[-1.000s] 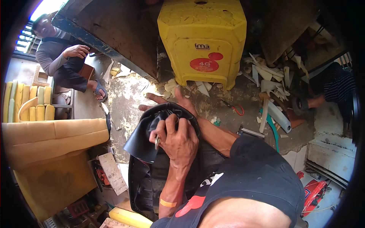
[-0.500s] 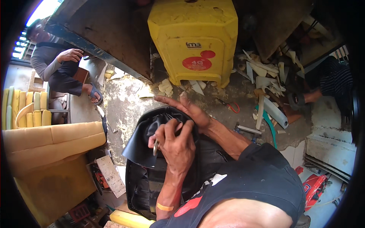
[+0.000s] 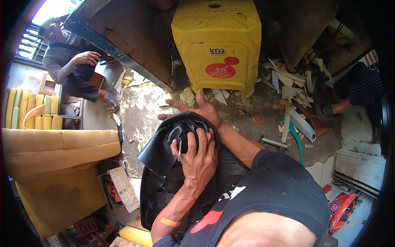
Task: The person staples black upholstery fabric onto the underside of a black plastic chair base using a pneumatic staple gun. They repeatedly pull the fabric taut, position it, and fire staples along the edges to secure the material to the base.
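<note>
A glossy black leather-like cover (image 3: 154,154) lies over a dark padded piece (image 3: 154,201) in front of me, its upper part bunched into folds. My left hand (image 3: 198,158) presses on those folds with bent fingers. A thin, pale metal tool (image 3: 180,150) sticks out beside one of its fingers; the rest is hidden, so its kind cannot be told. Around the cover's far edge reaches my right hand (image 3: 205,112), fingers spread and pointing left, partly hidden behind the cover.
A yellow plastic stool (image 3: 218,45) stands ahead. Red-handled scissors (image 3: 253,116) and foam scraps (image 3: 290,84) lie on the floor to the right. A tan padded panel (image 3: 61,144) is at left. One person (image 3: 68,61) sits far left; another's leg (image 3: 341,107) shows at right.
My right hand's fingers have spread apart. My left hand has shifted slightly, its fingers now flatter on the folds, and the metal tool points more upright. The whole view has moved a little.
</note>
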